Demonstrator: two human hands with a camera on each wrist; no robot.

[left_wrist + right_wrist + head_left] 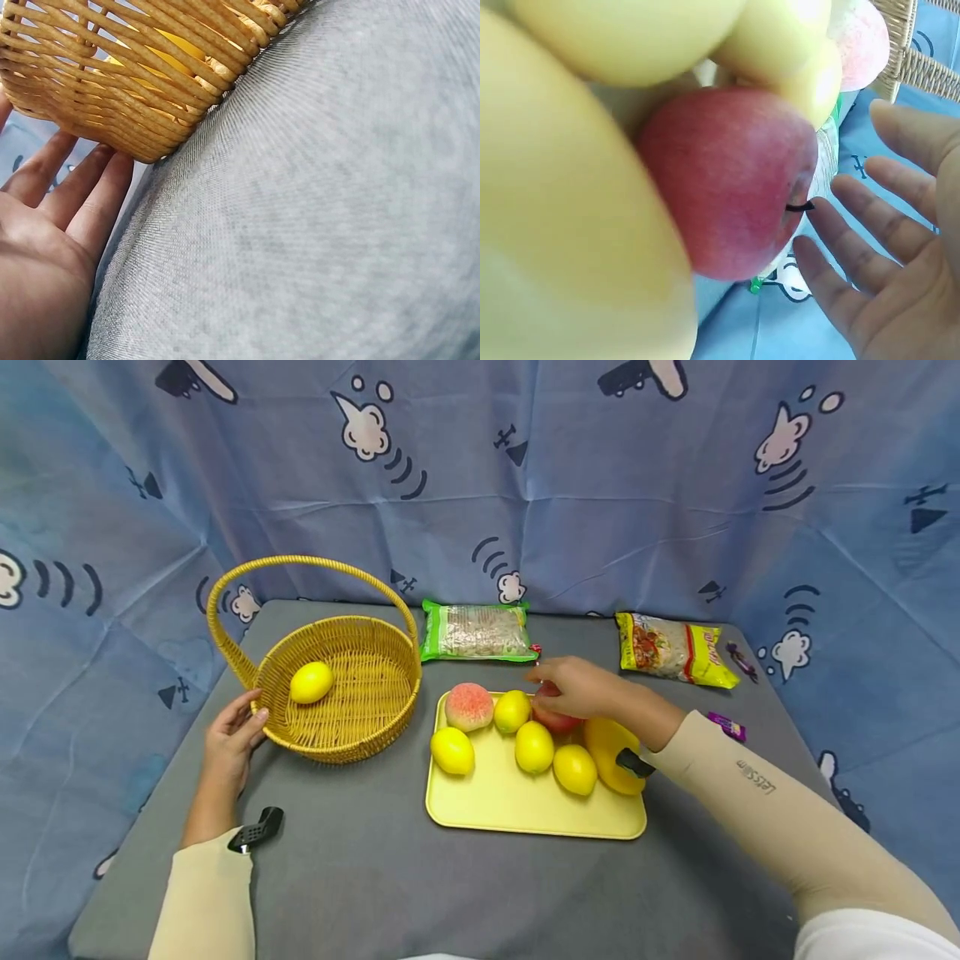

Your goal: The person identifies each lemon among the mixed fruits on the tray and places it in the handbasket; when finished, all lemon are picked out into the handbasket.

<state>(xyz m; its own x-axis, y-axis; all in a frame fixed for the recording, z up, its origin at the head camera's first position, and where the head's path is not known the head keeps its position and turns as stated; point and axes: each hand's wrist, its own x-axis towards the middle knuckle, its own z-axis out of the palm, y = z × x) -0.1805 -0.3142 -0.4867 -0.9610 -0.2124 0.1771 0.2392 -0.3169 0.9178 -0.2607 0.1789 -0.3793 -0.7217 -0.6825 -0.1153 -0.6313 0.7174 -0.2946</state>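
Observation:
My left hand (pixel 231 745) touches the near left side of a wicker basket (pixel 352 752) with a tall hoop handle. In the left wrist view its fingers (pixel 94 195) lie fairly straight, tips against the weave. One lemon (pixel 311 682) sits in the basket. Over the back edge of a yellow tray (pixel 495 806), my right hand (pixel 585 683) reaches to a red apple (pixel 553 717). The right wrist view shows its fingers spread beside the apple's stem end, not closed round it. Near the apple lie several lemons (pixel 534 747), a peach (pixel 469 707) and a large yellow fruit (pixel 609 752).
Behind the tray lies a green-edged clear packet (pixel 480 632). Toward the back right are a yellow food packet (pixel 671 649), a small dark wrapped item (pixel 741 662) and a purple packet (pixel 726 727). A patterned blue curtain (pixel 465 485) hangs behind the grey table (pixel 360 860).

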